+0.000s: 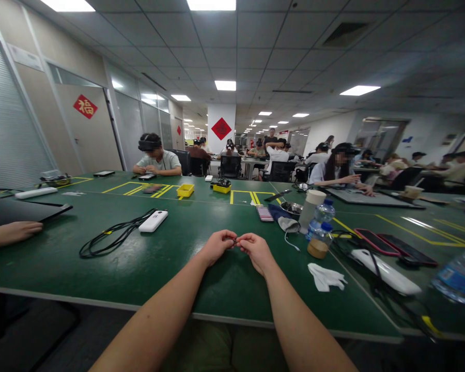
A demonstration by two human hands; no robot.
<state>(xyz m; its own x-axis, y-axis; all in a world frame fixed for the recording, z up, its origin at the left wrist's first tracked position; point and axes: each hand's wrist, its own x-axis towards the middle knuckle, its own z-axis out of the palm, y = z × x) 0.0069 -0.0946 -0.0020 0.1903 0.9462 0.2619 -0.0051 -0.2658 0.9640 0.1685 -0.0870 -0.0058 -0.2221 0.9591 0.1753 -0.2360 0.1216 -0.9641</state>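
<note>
My left hand (219,246) and my right hand (256,251) meet fingertip to fingertip just above the green table (139,274). Both are closed in a pinch around a small dark piece (235,241) between them. Fingers cover most of it, and it is too small to name. To the left of my hands lies a white power bank (153,221) beside a coiled black cable (114,235). Over to the right, a crumpled white tissue (326,277) rests on the tabletop.
Bottles, one holding brown liquid (319,243), and a pale cylinder (312,209) stand right. Beyond are a metal bowl (292,207) and yellow trays (185,190). Phones (375,243) and another white power bank (387,271) lie far right. Another person's hand (17,235) is at left.
</note>
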